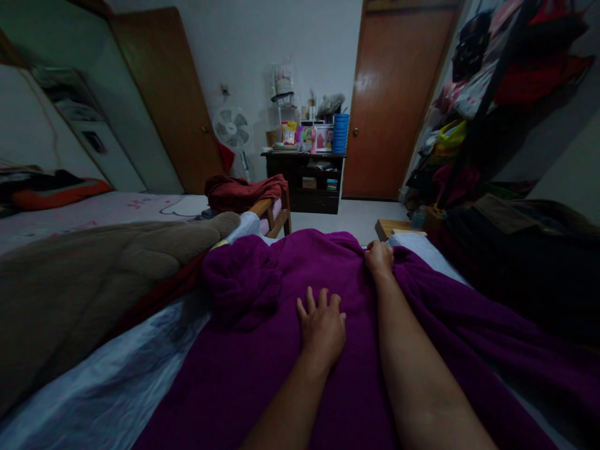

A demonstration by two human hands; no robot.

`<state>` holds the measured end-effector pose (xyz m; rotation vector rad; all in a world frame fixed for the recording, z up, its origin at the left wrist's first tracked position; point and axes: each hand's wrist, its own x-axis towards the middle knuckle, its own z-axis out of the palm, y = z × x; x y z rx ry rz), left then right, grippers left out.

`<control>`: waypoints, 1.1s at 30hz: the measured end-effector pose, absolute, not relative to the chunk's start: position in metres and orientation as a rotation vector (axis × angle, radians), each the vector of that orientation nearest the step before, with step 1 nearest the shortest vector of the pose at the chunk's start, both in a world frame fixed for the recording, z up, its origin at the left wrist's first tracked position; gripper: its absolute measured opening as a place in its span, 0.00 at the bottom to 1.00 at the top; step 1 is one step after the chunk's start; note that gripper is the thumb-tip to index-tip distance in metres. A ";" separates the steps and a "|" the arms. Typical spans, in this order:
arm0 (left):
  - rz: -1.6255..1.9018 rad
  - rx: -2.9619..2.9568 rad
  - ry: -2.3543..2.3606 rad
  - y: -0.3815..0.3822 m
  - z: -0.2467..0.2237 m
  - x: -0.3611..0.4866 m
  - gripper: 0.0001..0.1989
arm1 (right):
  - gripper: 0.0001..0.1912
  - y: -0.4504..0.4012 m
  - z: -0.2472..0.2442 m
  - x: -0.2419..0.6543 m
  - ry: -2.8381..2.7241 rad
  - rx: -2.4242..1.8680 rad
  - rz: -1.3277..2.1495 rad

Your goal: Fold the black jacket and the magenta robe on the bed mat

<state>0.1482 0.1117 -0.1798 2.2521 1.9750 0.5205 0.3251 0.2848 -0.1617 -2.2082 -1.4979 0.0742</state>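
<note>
A purple long-sleeved top point(328, 269) lies spread over the bed in front of me. One sleeve point(244, 272) is bunched up on its left side, while the other sleeve point(469, 319) stretches out to the right. My left hand point(323, 325) rests flat on the middle of the cloth, fingers spread. Farther up, near the top's upper right edge, my right hand point(379, 256) is closed with its fingers curled on the purple fabric. The fingertips of that hand are partly hidden.
A brown blanket point(117, 262) lies to the left on the pale blue sheet point(107, 369). Dark clothes point(525, 250) are heaped at the right. Beyond the bed are a dark red cloth point(244, 192) on a wooden frame, a fan point(233, 128) and a dark cabinet point(285, 169).
</note>
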 end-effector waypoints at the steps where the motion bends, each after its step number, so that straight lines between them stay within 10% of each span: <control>1: 0.540 2.253 1.966 0.112 -0.179 0.148 0.14 | 0.15 0.284 -0.162 0.324 -1.482 -2.228 0.064; 33: 0.468 2.353 1.797 0.119 -0.158 0.139 0.09 | 0.16 0.284 -0.178 0.336 -1.615 -2.311 0.093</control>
